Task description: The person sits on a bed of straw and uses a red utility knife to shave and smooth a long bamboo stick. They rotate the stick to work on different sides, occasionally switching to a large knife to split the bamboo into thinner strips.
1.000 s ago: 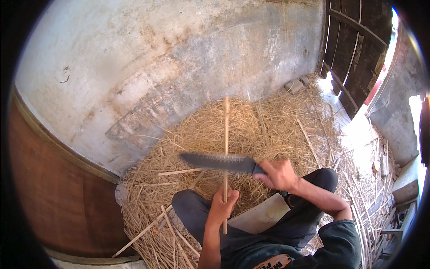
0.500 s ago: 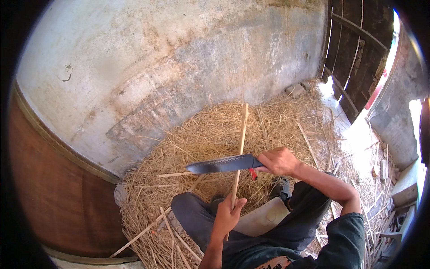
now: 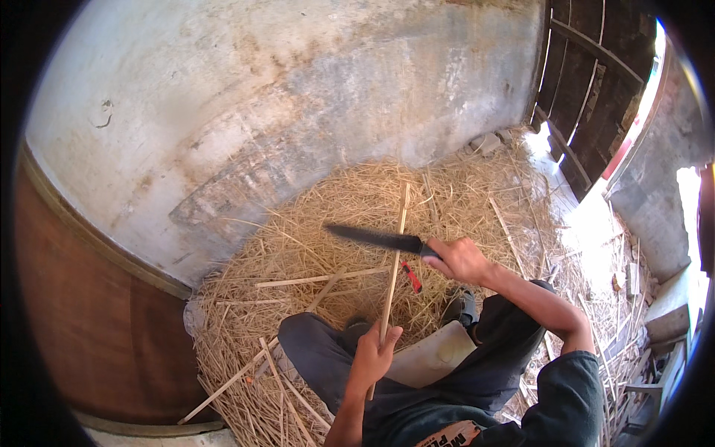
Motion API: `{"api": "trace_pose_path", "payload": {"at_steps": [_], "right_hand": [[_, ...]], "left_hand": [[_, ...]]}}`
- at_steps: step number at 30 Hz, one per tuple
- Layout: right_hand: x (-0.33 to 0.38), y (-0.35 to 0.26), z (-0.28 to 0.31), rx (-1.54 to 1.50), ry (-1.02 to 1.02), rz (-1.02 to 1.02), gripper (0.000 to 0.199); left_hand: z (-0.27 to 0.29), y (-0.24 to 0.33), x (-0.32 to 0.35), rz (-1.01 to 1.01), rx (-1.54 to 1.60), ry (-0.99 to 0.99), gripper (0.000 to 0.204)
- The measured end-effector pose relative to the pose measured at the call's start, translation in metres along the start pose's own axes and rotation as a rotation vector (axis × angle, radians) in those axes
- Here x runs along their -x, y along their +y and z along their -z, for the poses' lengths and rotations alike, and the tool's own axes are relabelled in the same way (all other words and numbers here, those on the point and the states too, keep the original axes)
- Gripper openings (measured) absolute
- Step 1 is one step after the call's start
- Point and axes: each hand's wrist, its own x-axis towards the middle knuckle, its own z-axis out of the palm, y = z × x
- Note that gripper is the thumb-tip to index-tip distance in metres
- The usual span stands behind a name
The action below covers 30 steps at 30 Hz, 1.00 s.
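Weathered wall (image 3: 298,97) stood beyond a floor covered in straw-like strips (image 3: 346,197). The left hand (image 3: 374,359) had its fingers wrapped around the lower part of a pale stick (image 3: 392,290), which pointed away from the body; this low hold appeared to keep the hand clear of the blade. The right hand (image 3: 462,261) had its fingers clenched on the handle of a dark knife (image 3: 372,238), blade crosswise at the stick's upper part; contact could not be confirmed. A red-and-black object (image 3: 411,278) lay nearby.
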Motion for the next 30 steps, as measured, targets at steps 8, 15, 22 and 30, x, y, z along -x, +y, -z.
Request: {"api": "trace_pose_path", "payload": {"at_steps": [8,15,22,30], "right_hand": [[0.004,-0.026,-0.009,0.143,0.056,0.282,0.032],[-0.028,0.017,0.0,0.223,-0.129,-0.274,0.043],[-0.021,-0.002,0.006,-0.083,-0.043,-0.257,0.045],[-0.018,0.011,0.009,-0.043,0.084,-0.337,0.045]], "left_hand": [[-0.001,0.009,-0.005,-0.029,-0.025,0.001,0.045],[0.003,-0.013,-0.009,0.049,0.024,0.024,0.041],[0.006,0.001,-0.002,0.055,0.016,0.01,0.034],[0.013,0.004,0.011,0.0,0.027,0.015,0.024]]}}
